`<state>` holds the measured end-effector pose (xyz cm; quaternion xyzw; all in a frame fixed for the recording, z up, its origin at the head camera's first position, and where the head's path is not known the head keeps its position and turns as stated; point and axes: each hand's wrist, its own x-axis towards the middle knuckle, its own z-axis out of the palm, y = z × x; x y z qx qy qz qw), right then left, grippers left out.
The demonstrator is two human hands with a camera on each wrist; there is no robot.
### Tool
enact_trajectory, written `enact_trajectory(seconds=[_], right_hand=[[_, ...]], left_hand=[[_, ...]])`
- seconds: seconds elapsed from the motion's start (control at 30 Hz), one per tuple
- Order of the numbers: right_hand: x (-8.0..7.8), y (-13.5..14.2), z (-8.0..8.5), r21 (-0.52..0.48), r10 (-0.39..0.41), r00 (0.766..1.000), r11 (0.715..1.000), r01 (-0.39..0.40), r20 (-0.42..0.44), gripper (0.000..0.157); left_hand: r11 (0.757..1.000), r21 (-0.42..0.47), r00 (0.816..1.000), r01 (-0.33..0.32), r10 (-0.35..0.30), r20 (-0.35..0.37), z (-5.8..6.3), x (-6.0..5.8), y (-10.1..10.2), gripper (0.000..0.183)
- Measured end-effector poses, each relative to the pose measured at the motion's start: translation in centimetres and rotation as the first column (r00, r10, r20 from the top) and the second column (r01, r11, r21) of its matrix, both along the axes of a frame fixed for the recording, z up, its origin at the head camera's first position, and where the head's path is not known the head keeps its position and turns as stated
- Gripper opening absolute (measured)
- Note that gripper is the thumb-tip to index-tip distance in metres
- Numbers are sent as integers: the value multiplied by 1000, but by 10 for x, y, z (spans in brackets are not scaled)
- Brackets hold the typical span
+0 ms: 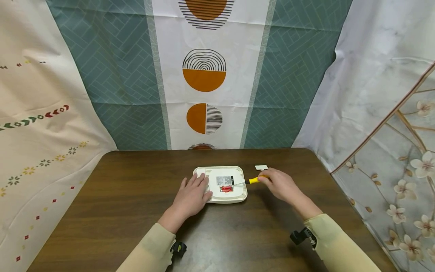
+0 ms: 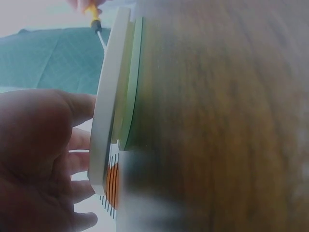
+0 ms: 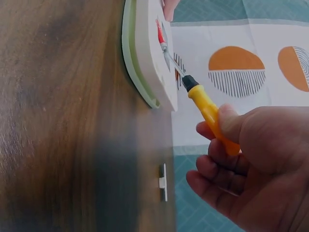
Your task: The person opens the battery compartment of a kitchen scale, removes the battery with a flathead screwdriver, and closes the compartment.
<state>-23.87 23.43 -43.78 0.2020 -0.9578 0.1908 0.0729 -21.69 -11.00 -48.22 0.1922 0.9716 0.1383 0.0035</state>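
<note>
A flat white device (image 1: 239, 194) with rounded corners and a green layer beneath lies on the table, its label and battery slot facing up. Two red batteries (image 1: 226, 189) sit in that slot. My left hand (image 1: 191, 194) rests on the device's left end, fingers spread, thumb at the near edge. In my right hand (image 1: 279, 184) I hold a yellow-handled screwdriver (image 3: 206, 107) between thumb and fingers. Its metal tip reaches into the slot and meets the end of a battery, as the right wrist view shows. A small white battery cover (image 1: 261, 167) lies behind the right hand.
The brown wooden table (image 1: 136, 226) ends at a patterned curtain (image 1: 204, 124) at the back. Pale cloths (image 1: 40, 132) hang along both sides. Each wrist wears a black camera mount (image 1: 303, 238).
</note>
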Motion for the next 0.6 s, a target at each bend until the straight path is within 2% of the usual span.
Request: enact_trajectory(seconds=[0.23, 0.6], right_hand=[[1, 3, -2, -11, -7, 1000, 1000, 6, -12, 6], [6, 4, 1, -13, -30, 992, 999, 29, -120, 6]], left_hand=[[1000, 3, 1000, 0, 0, 0, 0, 1, 0, 63], [1000, 10, 1000, 1, -1, -1, -1, 0, -1, 63]])
